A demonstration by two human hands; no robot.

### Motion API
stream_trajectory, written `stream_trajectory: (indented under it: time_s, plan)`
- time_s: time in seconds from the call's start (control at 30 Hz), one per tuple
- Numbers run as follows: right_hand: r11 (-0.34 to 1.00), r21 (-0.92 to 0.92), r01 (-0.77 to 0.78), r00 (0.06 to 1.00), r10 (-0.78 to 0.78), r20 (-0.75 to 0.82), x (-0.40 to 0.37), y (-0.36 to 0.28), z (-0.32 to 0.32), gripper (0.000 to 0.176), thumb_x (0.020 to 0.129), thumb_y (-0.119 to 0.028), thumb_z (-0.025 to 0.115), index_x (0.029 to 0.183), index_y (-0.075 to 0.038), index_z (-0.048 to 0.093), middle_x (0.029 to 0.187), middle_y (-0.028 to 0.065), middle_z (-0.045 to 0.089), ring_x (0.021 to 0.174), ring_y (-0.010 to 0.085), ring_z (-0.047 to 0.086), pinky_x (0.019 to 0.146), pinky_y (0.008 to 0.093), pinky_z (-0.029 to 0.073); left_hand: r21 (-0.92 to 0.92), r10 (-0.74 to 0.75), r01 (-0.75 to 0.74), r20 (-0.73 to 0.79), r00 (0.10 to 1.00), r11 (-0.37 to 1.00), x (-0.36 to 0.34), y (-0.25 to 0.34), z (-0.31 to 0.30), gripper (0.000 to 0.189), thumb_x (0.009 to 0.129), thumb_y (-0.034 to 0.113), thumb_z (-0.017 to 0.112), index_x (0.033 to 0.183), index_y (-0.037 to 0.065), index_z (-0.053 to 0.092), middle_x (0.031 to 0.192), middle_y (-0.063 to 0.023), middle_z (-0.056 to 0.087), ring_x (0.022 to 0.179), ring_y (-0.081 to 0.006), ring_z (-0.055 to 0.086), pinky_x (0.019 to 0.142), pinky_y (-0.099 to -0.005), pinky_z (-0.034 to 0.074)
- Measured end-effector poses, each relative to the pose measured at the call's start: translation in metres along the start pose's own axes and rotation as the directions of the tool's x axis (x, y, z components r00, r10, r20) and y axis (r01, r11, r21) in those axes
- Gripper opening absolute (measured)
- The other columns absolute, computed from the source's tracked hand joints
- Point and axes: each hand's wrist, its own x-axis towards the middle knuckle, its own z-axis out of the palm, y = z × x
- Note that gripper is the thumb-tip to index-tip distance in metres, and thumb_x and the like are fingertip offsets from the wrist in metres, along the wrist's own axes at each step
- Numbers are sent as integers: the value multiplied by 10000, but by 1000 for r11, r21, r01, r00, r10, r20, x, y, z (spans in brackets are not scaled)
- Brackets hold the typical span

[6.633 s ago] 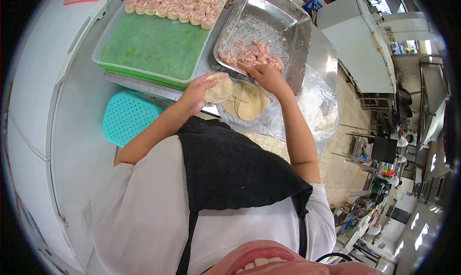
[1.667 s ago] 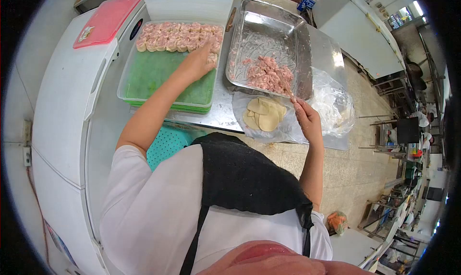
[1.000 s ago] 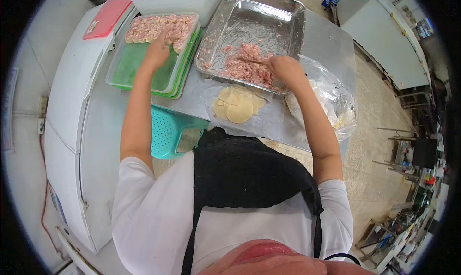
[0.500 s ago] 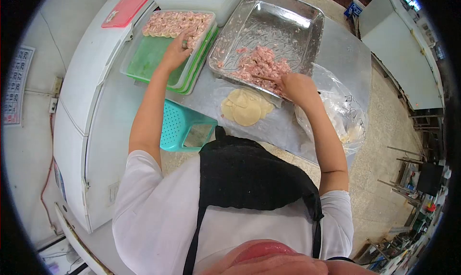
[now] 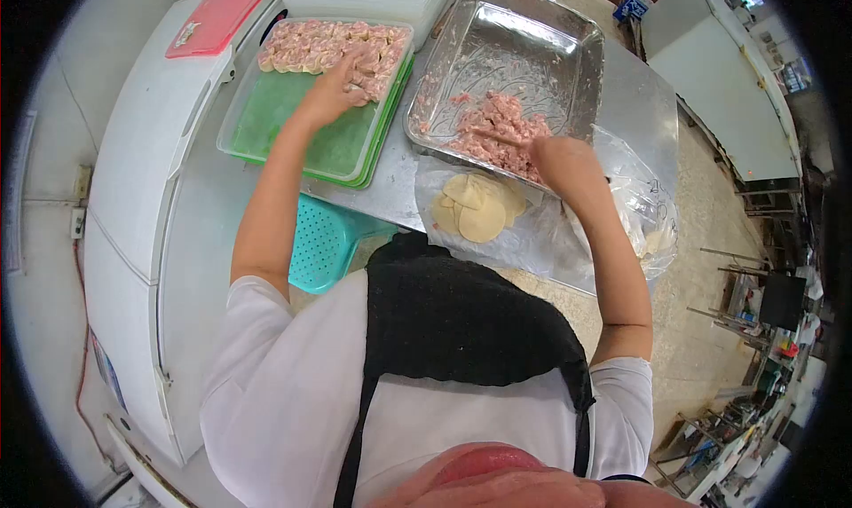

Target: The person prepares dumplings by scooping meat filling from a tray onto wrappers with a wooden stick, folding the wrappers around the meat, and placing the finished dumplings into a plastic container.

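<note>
My left hand is at the edge of rows of meat-filled dumplings, its fingers stretched out and apart over the nearest ones. These dumplings fill the far part of a plastic tray with a green base. In my right hand is a thin wooden stick, its tip in pink minced meat. The mince is heaped at the near side of a deep metal pan, whose bottom is smeared with meat. Round dough wrappers lie overlapping on a plastic sheet just below the pan.
A clear plastic bag lies right of the wrappers. Stacked clear containers stand behind the dumpling tray. A pink lid rests on the white freezer at left. Below the metal table's edge sits a turquoise basket.
My left hand has shifted slightly down, its fingers now more spread on the dumplings. My right hand still holds the stick in the mince. The whole view has turned a little.
</note>
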Motion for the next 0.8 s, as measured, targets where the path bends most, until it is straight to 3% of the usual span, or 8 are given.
stream_trajectory:
  time_s: [0.03, 0.1, 0.3, 0.53, 0.6, 0.7, 0.73, 0.8]
  plan:
    - [998, 32, 50, 998, -51, 34, 3, -4, 18, 221, 836, -166, 514, 753, -36, 672, 740, 163, 664, 716, 339, 665, 638, 445, 530, -12, 1, -1, 2, 1000, 1000, 1, -1, -7, 774, 758, -3, 615, 1445, 162, 300, 1304, -103, 541, 1024, -231, 593, 941, -351, 447]
    - [994, 60, 91, 993, -96, 74, 8, -5, 36, 235, 848, -181, 510, 761, -32, 670, 741, 170, 661, 722, 343, 663, 639, 451, 526, -172, -294, 334, 224, 929, 927, 4, -6, -22, 740, 781, 3, 565, 1449, 160, 286, 1378, -126, 475, 1163, -279, 538, 992, -364, 419]
    - [993, 38, -109, 994, 110, -17, 17, 9, 10, 239, 834, -233, 525, 776, -57, 676, 718, 176, 653, 709, 353, 660, 626, 469, 519, 62, 51, -50, -10, 999, 997, 12, -41, -28, 699, 792, 50, 538, 1440, 147, 295, 1418, -169, 414, 1306, -323, 401, 1080, -364, 322]
    - [993, -114, -23, 998, 29, 57, 10, -19, 20, 193, 798, -165, 541, 724, -56, 682, 691, 167, 654, 674, 325, 671, 592, 451, 528, 36, -152, 148, 227, 962, 988, 5, -18, -25, 707, 801, 75, 523, 1454, 130, 259, 1439, -183, 377, 1310, -329, 394, 1083, -370, 322]
    - [981, -167, -100, 988, 118, 101, 18, -5, 11, 204, 795, -184, 543, 729, -55, 687, 754, 168, 670, 713, 328, 676, 602, 453, 532, 111, 74, -83, 83, 994, 990, 6, -24, -15, 709, 801, 72, 504, 1460, 144, 251, 1364, -188, 466, 1240, -339, 469, 1047, -375, 360]
    - [991, -122, -53, 997, 59, 48, 35, -4, 11, 272, 850, -251, 503, 784, -63, 687, 778, 182, 666, 738, 348, 662, 631, 458, 515, 238, 173, -144, -105, 979, 960, 17, -63, 2, 697, 797, 54, 480, 1454, 161, 275, 1250, -175, 554, 1130, -334, 543, 980, -380, 412]
    - [985, -155, -74, 969, 108, 222, 41, -8, 28, 277, 852, -264, 514, 782, -48, 673, 791, 181, 667, 742, 349, 658, 647, 465, 510, 239, 174, -143, -112, 978, 960, 13, -46, -1, 697, 797, 54, 480, 1454, 161, 275, 1250, -175, 554, 1130, -334, 543, 980, -380, 412]
    - [998, -40, -52, 986, 57, 157, 31, -19, 68, 300, 865, -286, 513, 782, -43, 667, 797, 182, 666, 737, 352, 654, 650, 465, 506, 116, -29, 33, -38, 999, 993, -4, -7, -8, 585, 820, 78, 500, 1392, 135, 392, 1164, -149, 593, 1065, -316, 567, 924, -371, 442]
